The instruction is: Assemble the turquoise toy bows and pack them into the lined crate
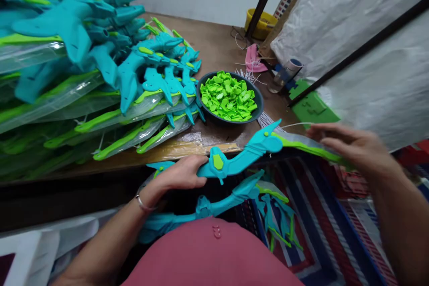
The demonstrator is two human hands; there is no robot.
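Observation:
A turquoise toy bow (239, 161) with lime-green limbs lies across the front edge of the bench. My left hand (184, 172) is closed around its body, left of the green centre piece. At the bow's right limb (308, 147), which is partly wrapped in clear plastic, my right hand (348, 143) has its fingers bent together on the end of a thin white string (296, 124). The exact pinch is blurred. Just below, a second turquoise toy bow (217, 208) rests close to my lap.
A dark bowl (201, 103) of small green plastic pieces stands on the bench (221, 44). Toy bows (73, 22) are piled high at the left. White strings (266, 120), a pink item (254, 59), a green box (311, 105) and a dark pole (362, 49) are at the right.

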